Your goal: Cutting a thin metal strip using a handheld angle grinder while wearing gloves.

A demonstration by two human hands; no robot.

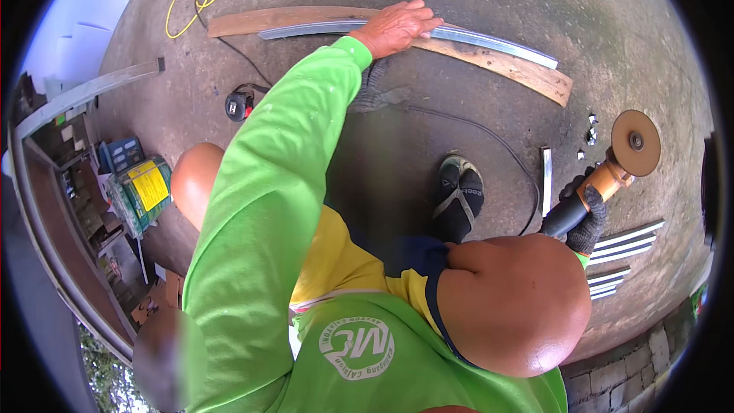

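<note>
The metal strip (501,43) lies on the plank (524,73), right of the tape measure (237,105), left of the grinder (604,183).

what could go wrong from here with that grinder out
No guard is visible over the disc of the grinder in the gloved right hand; sparks could reach the bare knee.
The bare left hand on the metal strip might get nicked by its edge.
The cord near the foot could snag.
</note>
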